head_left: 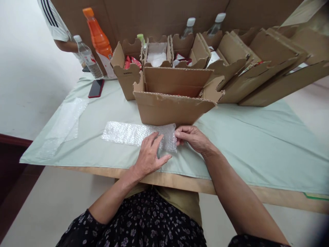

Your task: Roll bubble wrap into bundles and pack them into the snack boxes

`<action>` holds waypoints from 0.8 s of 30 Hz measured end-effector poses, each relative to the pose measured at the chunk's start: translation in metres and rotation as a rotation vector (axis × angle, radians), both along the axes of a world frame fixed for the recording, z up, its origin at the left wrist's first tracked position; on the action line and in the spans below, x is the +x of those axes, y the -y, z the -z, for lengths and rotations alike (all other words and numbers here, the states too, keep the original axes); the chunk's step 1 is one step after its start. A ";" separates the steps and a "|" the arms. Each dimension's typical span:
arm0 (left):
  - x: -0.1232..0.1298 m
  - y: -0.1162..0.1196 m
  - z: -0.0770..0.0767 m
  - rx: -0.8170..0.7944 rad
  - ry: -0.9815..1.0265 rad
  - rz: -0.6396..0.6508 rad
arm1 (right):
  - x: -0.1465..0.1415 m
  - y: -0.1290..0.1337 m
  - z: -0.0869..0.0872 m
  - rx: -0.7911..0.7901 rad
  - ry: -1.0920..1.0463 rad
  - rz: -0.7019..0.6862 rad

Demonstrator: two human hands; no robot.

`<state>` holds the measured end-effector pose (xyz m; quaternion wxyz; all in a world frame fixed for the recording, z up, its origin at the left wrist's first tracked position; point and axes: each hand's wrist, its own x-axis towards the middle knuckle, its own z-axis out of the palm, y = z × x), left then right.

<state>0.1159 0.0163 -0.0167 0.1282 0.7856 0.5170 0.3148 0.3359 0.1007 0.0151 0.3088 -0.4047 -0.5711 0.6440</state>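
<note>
A long strip of clear bubble wrap [128,133] lies flat on the table in front of me. My left hand [150,154] rests on it with the fingers spread, touching its right part. At the strip's right end, my right hand [191,137] pinches the edge between thumb and fingers. Just behind the strip stands an open cardboard box [174,108], its inside mostly hidden by its front wall.
More open cardboard boxes [128,80] stand in a row behind, holding packets. An orange bottle [99,37], a clear bottle [87,56] and a phone [96,88] are at the back left. Another bubble wrap piece [65,120] lies left. A person's arm [64,45] shows beyond.
</note>
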 end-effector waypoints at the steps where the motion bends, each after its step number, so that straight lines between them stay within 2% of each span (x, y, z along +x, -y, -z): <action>1: 0.002 0.000 0.000 0.010 0.008 -0.002 | -0.001 0.001 0.000 -0.001 0.000 -0.008; 9: 0.006 -0.002 -0.004 0.071 0.105 0.040 | -0.007 0.003 -0.001 -0.016 0.020 -0.079; 18: 0.012 -0.006 -0.002 0.057 0.139 -0.036 | -0.008 0.004 -0.002 -0.016 0.041 -0.069; 24: 0.012 -0.006 0.000 0.040 0.145 -0.019 | -0.009 0.004 0.000 0.004 0.062 -0.086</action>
